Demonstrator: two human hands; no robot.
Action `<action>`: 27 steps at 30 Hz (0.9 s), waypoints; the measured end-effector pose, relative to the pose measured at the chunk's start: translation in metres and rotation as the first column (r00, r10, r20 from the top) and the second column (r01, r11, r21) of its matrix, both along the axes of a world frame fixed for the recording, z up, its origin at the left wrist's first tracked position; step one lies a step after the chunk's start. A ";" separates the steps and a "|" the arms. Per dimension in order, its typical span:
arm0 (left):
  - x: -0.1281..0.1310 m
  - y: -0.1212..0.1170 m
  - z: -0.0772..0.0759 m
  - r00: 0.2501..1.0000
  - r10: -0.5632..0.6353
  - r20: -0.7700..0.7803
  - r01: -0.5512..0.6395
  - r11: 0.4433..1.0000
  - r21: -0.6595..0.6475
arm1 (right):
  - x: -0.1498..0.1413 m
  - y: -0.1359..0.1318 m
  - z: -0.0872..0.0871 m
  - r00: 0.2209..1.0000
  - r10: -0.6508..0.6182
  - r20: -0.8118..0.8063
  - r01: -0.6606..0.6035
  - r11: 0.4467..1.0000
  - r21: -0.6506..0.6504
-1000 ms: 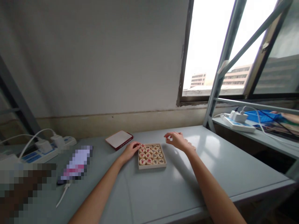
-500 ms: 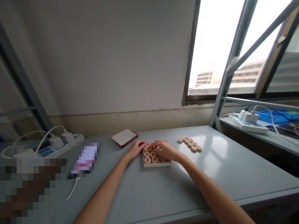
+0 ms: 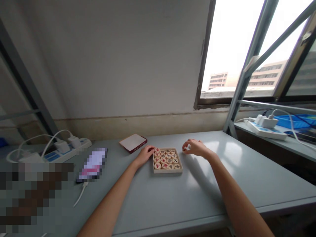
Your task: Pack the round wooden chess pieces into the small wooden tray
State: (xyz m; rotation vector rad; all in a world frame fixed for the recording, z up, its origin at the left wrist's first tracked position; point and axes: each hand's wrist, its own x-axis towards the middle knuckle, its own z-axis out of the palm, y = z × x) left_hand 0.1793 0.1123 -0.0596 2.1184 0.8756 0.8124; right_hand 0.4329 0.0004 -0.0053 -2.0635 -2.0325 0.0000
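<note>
A shallow, light-coloured box (image 3: 168,171) stands on the table, filled with rows of round Chinese chess pieces (image 3: 169,160) marked in red and black. At its upper left side, my left hand (image 3: 145,156) has curled fingers gripping the edge. Right of the box, my right hand (image 3: 196,147) is held low over the table with thumb and fingers pinched. A Chinese chess piece (image 3: 184,151) shows partly at those fingertips. The loose pieces seen earlier on that side are hidden behind my right hand and wrist.
A box lid (image 3: 133,143) with dark red sides lies behind my left hand. Left of it are a phone (image 3: 93,163) on a charging cable and a power strip (image 3: 81,146). Another power strip (image 3: 266,129) and a blue tray (image 3: 296,121) occupy the right-hand surface.
My right hand has moved from over the box out to the right, uncovering the pieces in it and covering the loose ones. My left hand stays at the box. The view has shifted slightly.
</note>
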 end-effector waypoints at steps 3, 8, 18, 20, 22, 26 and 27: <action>0.000 0.001 -0.001 1.000 0.005 0.002 -0.005 1.000 0.007 | 0.019 -0.002 -0.004 0.992 -0.117 0.053 0.119 0.992 -0.028; 0.001 0.000 0.000 1.000 0.012 -0.015 -0.012 1.000 0.009 | -0.012 0.006 -0.004 0.968 0.188 -0.164 -0.184 0.982 0.040; 0.000 -0.007 0.007 0.996 0.042 -0.077 -0.041 0.999 0.020 | -0.085 0.007 -0.010 0.811 0.474 -0.342 -0.489 0.871 0.050; -0.001 -0.007 0.006 0.997 0.037 -0.074 -0.035 0.999 0.017 | -0.077 0.009 -0.006 0.839 0.433 -0.329 -0.439 0.896 0.060; 0.000 -0.007 0.006 0.997 0.034 -0.066 -0.033 0.999 0.017 | -0.062 0.011 -0.002 0.859 0.396 -0.325 -0.399 0.915 0.062; 0.000 -0.007 0.005 0.998 0.026 -0.064 -0.026 1.000 0.007 | -0.007 0.010 -0.007 0.922 0.263 -0.284 -0.279 0.960 -0.018; 0.000 -0.007 0.006 0.997 0.025 -0.066 -0.024 1.000 0.004 | 0.008 0.009 -0.010 0.943 0.222 -0.247 -0.239 0.970 -0.041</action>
